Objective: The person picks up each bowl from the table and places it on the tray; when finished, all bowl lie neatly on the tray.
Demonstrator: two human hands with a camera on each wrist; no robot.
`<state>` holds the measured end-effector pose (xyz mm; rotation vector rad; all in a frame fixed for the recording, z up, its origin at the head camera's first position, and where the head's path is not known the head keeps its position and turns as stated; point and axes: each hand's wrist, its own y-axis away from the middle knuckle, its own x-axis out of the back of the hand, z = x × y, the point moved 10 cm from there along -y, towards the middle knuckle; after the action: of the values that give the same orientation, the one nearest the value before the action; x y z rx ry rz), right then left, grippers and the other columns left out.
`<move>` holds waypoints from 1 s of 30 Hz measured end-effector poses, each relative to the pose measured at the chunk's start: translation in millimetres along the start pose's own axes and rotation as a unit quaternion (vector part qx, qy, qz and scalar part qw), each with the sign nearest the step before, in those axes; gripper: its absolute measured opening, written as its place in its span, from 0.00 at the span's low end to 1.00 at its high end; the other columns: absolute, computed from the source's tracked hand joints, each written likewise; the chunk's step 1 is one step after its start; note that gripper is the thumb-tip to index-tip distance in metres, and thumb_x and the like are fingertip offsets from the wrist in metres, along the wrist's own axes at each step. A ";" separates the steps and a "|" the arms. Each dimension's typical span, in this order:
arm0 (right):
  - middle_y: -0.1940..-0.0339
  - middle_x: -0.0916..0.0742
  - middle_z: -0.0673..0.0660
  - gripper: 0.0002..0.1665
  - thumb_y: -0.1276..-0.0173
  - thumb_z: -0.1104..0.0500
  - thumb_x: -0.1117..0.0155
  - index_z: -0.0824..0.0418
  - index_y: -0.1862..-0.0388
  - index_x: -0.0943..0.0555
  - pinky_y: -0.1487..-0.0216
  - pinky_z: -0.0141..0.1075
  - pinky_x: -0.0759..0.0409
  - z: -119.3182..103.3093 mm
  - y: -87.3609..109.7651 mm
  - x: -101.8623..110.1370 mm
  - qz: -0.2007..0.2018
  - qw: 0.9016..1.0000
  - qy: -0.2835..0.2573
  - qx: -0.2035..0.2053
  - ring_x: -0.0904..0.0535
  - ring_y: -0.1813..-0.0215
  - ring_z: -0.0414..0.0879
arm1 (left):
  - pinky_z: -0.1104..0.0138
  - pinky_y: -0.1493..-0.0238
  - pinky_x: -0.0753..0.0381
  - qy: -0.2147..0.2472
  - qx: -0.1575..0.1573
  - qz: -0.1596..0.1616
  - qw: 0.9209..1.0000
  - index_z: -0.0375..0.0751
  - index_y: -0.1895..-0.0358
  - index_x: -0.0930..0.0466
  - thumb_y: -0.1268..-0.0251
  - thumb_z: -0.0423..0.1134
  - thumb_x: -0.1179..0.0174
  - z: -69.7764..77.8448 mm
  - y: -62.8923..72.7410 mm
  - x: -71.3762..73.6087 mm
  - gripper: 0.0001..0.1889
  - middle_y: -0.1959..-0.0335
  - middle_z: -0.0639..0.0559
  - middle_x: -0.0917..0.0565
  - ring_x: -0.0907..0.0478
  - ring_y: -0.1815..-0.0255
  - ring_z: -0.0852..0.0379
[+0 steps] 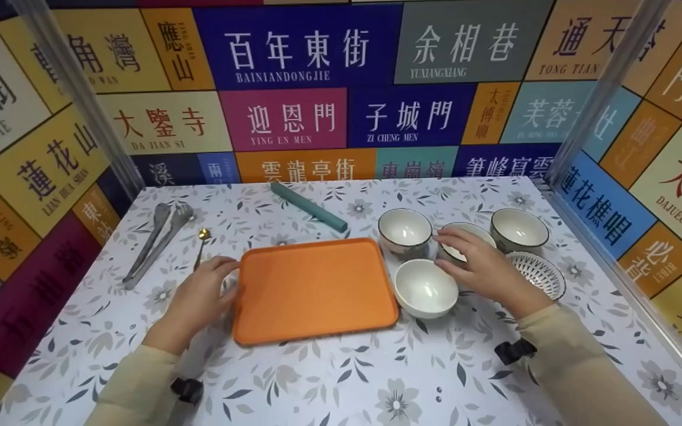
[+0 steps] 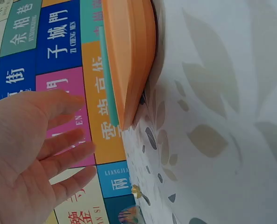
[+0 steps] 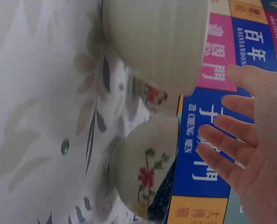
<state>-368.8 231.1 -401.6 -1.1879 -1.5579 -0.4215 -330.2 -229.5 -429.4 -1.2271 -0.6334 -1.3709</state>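
Observation:
An orange tray (image 1: 317, 290) lies flat on the table. My left hand (image 1: 196, 296) is beside its left edge; in the left wrist view the fingers (image 2: 66, 158) are loosely extended and apart from the tray. My right hand (image 1: 486, 269) hovers over the bowls with nothing in its grasp, its fingers (image 3: 229, 140) relaxed in the right wrist view. A plain white bowl (image 1: 425, 288) stands close to the tray's right edge. Behind it is a dark-rimmed bowl (image 1: 405, 228). Another bowl (image 1: 478, 229) is partly hidden by my right hand.
Farther right stand a dark-rimmed bowl (image 1: 520, 228) and a bowl with a patterned inside (image 1: 539, 272), partly covered by my wrist. A teal stick (image 1: 308, 207) lies behind the tray. Grey tongs (image 1: 157, 245) and a gold-ended utensil (image 1: 203, 234) lie at the left.

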 end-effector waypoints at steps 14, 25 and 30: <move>0.20 0.29 0.62 0.58 0.47 0.34 0.20 0.56 0.23 0.29 0.25 0.65 0.36 -10.6 23.5 -27.3 -0.112 0.987 -0.111 -0.011 0.34 0.22 0.66 | 0.50 0.45 0.17 0.112 -0.002 -0.094 0.989 0.40 0.45 0.13 0.40 0.37 0.26 -1.8 37.8 -9.6 0.19 0.46 0.50 0.16 0.18 0.48 0.47; 0.20 0.31 0.64 0.72 0.62 0.34 0.13 0.58 0.20 0.34 0.26 0.67 0.37 -9.9 24.7 -33.7 -0.114 0.988 -0.101 -0.005 0.35 0.22 0.68 | 0.52 0.45 0.18 0.113 -0.003 -0.130 0.985 0.44 0.48 0.12 0.40 0.41 0.25 -4.0 44.0 -19.3 0.17 0.44 0.53 0.16 0.19 0.47 0.51; 0.23 0.29 0.65 0.73 0.64 0.37 0.10 0.61 0.21 0.34 0.28 0.67 0.33 -10.5 22.4 -33.6 -0.106 0.990 -0.090 -0.004 0.31 0.25 0.68 | 0.55 0.47 0.18 0.097 -0.022 -0.123 0.987 0.44 0.49 0.12 0.41 0.41 0.25 -0.1 44.9 -19.5 0.16 0.44 0.53 0.16 0.19 0.47 0.51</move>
<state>-347.0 217.3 -434.4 -1.0954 -1.8491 -0.4698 -291.6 -232.2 -459.5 -1.0591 -0.6346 -1.6964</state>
